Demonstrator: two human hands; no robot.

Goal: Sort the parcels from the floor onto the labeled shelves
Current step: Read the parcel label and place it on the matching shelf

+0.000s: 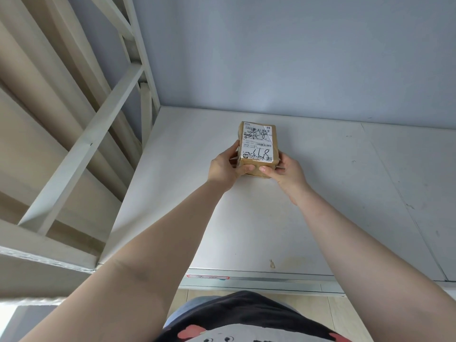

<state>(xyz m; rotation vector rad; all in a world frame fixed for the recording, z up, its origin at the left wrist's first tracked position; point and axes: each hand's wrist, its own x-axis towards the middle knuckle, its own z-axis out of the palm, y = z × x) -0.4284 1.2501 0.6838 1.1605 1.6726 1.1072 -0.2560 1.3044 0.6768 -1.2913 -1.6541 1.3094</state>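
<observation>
A small brown cardboard parcel [258,143] with a white shipping label and handwritten black marks lies on the white shelf board [333,193], toward the back wall. My left hand [223,169] grips its near left corner, thumb on the front edge. My right hand [286,172] holds the near right corner in the same way. Both arms reach forward over the shelf. A red-edged label strip [207,276] sits on the shelf's front rail, its writing too small to read.
A pale blue wall [296,58] closes the back of the shelf. White metal uprights and cross braces [81,144] stand at the left. The wooden floor [308,303] shows below the front rail.
</observation>
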